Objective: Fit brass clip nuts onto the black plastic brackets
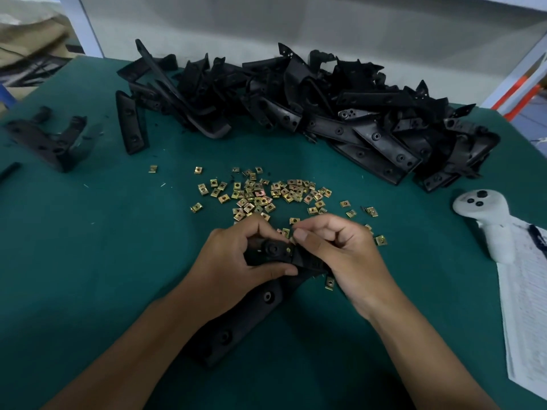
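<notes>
The black bracket (268, 294) looks light and stiff, a long moulded strip best held near the end being worked, which is where the left hand (233, 261) grips it, thumb curled under and fingers over the top edge. It runs from the hands toward 7 o'clock across the green table (88, 247). The right hand (334, 250) is at the bracket's 1 o'clock end, fingers curled and pinched together; whether a nut sits between them I cannot tell. The brass nuts (260, 193), small, hard and probably springy and slippery, lie scattered at 12 o'clock, near the knuckles, with one at 5 o'clock beside the right palm.
</notes>
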{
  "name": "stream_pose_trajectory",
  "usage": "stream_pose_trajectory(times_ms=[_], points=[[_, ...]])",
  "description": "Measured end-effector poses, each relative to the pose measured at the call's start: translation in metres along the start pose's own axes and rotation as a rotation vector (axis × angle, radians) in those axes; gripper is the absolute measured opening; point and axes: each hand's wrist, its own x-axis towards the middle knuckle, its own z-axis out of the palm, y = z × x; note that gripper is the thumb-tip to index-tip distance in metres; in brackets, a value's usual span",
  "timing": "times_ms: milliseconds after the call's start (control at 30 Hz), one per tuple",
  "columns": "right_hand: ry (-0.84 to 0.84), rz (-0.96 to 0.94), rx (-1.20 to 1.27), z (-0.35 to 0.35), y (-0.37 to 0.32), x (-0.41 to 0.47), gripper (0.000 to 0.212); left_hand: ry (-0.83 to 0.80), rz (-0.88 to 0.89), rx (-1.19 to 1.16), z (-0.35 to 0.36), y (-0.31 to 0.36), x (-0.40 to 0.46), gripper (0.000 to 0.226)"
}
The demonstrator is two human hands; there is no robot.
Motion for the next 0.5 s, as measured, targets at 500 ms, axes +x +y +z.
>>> stream_pose_trajectory(times_ms=[500], points=[[0.050, 0.013, 0.061, 0.0096, 0.0076, -0.0025, 0.009, -0.034, -0.013, -0.020, -0.0010, 0.0071, 0.0021, 0.048]])
